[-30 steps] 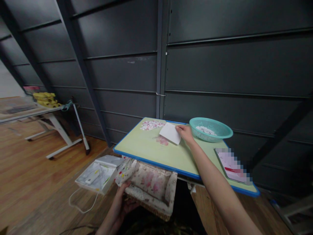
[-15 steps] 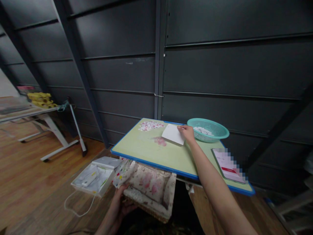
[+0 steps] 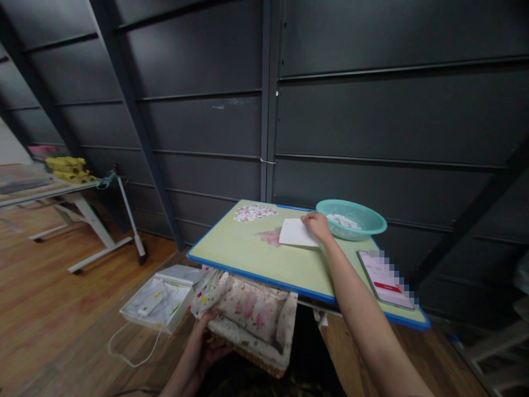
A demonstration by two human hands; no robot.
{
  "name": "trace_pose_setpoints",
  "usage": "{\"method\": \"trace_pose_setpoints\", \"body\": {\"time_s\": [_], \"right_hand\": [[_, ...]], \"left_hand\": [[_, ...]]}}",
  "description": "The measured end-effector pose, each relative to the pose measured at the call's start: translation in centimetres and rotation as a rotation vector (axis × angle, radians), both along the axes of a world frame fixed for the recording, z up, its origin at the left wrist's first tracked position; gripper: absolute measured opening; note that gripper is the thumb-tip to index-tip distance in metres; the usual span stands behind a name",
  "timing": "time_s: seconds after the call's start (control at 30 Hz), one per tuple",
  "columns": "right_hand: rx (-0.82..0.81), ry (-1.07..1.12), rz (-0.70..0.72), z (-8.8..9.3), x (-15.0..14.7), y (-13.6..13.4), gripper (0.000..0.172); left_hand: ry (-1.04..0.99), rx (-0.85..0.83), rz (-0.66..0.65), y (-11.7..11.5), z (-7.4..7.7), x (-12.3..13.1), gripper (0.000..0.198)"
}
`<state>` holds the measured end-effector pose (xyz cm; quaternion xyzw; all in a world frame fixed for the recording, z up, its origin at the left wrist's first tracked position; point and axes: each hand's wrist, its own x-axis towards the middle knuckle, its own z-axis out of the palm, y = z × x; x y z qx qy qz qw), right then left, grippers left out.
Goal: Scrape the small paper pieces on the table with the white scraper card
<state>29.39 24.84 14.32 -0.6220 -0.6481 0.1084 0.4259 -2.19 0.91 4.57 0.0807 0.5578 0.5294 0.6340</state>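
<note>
My right hand (image 3: 316,225) grips a white card (image 3: 298,232) by its upper right part, over the pale green tabletop (image 3: 248,256) with a blue edge. Just left of the card is a smeared pink patch (image 3: 270,237) on the table. Below the near edge, my left hand (image 3: 206,336) is closed on the left rim of a cloth-lined basket (image 3: 248,320) with pink marks on its lining. A spotted cloth flap (image 3: 204,289) hangs over the basket's left side.
Small white and pink pieces (image 3: 254,212) lie at the table's far left. A turquoise colander (image 3: 367,218) holding white pieces stands at the back right, near a tablet-like device (image 3: 384,278). An open white box (image 3: 157,300) with a cord sits lower left. A dark panelled wall (image 3: 198,127) rises behind.
The white card has turned and shifted slightly right and toward me in my right hand, uncovering more of the pink patch. My left hand and the basket have hardly moved.
</note>
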Motion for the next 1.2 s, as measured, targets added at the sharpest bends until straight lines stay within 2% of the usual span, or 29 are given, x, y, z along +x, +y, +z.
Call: {"method": "trace_pose_setpoints", "body": {"time_s": [0.17, 0.33, 0.53, 0.7, 0.83, 0.97, 1.1, 1.2], "right_hand": [[-0.034, -0.035, 0.066, 0.28, -0.77, -0.40, 0.030], [0.000, 0.028, 0.116, 0.08, -0.88, -0.31, 0.033], [-0.036, 0.029, 0.217, -0.24, -0.89, -0.20, 0.030], [0.010, 0.039, 0.127, -0.16, -0.87, -0.18, 0.031], [-0.024, 0.050, 0.153, 0.02, -0.83, -0.20, 0.030], [-0.006, 0.101, 0.121, 0.18, -0.86, -0.28, 0.030], [-0.082, 0.107, 0.210, 0.28, -0.97, -0.39, 0.029], [-0.066, 0.134, 0.246, 0.40, -1.03, -0.49, 0.033]], "left_hand": [[0.054, -0.018, -0.009, 0.11, -0.53, -0.22, 0.043], [0.035, -0.012, -0.022, -0.04, -0.09, -0.14, 0.044], [0.029, 0.008, -0.031, -0.21, 0.10, -0.11, 0.043], [0.074, 0.019, -0.002, -0.19, 0.18, 0.08, 0.038], [0.054, -0.009, 0.006, -0.13, 0.25, 0.10, 0.039], [0.058, -0.011, 0.008, -0.09, 0.18, -0.02, 0.037], [0.038, -0.015, -0.004, -0.07, 0.17, -0.03, 0.042], [0.030, 0.008, -0.004, -0.10, 0.19, 0.01, 0.047]]}}
